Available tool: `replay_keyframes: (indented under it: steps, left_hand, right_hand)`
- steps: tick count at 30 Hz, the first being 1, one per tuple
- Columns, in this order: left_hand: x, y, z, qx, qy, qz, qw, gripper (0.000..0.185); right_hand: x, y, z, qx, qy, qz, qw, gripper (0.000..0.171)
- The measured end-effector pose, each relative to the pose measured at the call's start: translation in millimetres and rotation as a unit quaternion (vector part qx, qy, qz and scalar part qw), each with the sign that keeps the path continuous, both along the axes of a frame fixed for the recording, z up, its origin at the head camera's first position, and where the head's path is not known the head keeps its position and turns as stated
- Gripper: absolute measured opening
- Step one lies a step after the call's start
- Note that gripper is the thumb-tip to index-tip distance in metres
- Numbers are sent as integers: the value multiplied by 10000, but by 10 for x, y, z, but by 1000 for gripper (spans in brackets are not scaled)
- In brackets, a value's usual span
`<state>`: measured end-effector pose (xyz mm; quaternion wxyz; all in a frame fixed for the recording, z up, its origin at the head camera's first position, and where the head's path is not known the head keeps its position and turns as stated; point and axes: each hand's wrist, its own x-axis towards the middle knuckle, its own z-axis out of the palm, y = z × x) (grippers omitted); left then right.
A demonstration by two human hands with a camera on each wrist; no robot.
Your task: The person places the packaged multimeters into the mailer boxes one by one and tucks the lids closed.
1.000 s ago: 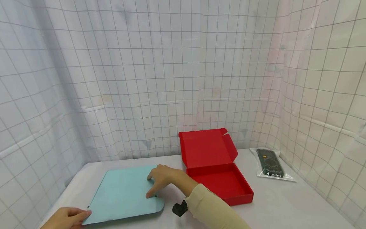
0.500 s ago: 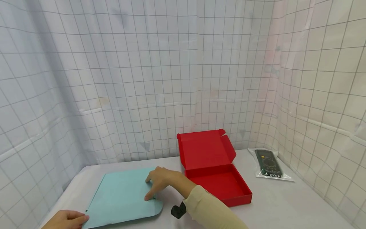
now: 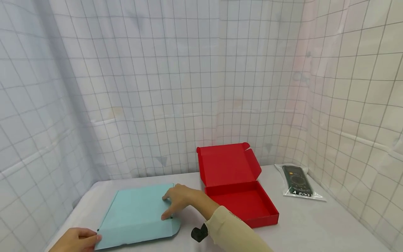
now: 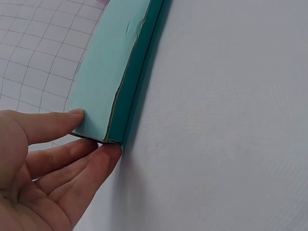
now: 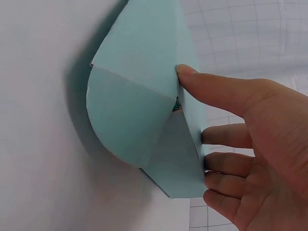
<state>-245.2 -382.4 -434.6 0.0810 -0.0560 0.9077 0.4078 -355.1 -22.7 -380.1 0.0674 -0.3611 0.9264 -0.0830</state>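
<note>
A light blue cardboard box (image 3: 135, 217) lies lid-up at the left of the white table. My left hand (image 3: 77, 239) pinches its near left corner; the left wrist view shows the thumb (image 4: 57, 126) on the top face and fingers bent beneath the corner, beside a darker teal side. Over the right edge, my right hand (image 3: 181, 199) rests with thumb and fingers spread. In the right wrist view the thumb (image 5: 207, 84) touches a fold near a small gap, and the other fingers touch the adjoining face. A rounded flap (image 5: 125, 118) sticks out from the box there.
An open red cardboard box (image 3: 264, 221) stands right of the blue one, its lid (image 3: 228, 164) tilted back. Farther right lies a multimeter (image 3: 297, 180) in a clear plastic bag. White gridded curtains (image 3: 189, 87) enclose the table at the back and sides.
</note>
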Motion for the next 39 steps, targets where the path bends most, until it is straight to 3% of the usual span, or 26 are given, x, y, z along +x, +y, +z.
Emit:
replay_keyframes:
  steps: [10,15,18,26,32,36,39]
  left_hand:
    - [36,31,41,-89,58,-79,9999,39]
    - [26,12,106,-155,257,-470,9984,39]
    - [20,-3,155,-161,328,-518,9980,41]
    - [0,109,333,-942,792,-415,9915,43]
    - [4,293,407,-1184,1649,-645,9770,44]
    - [5,415,400,-1316,2454,-873,9565,37]
    - [-14,476,369,-1317,3015,-1210,9365,32]
  right_hand:
    - [2,38,2,-132,-62,96,9998,64]
    - [-1,70,19,-148,-79,232,9996,63]
    - [-18,99,31,-209,-122,409,9989,62]
    - [-83,230,26,-489,-366,428,9972,63]
    - [-82,333,36,-746,-369,563,9949,62]
    - [-63,406,44,-964,-463,629,9923,61]
    - [-36,454,46,-1160,-553,679,9894,58]
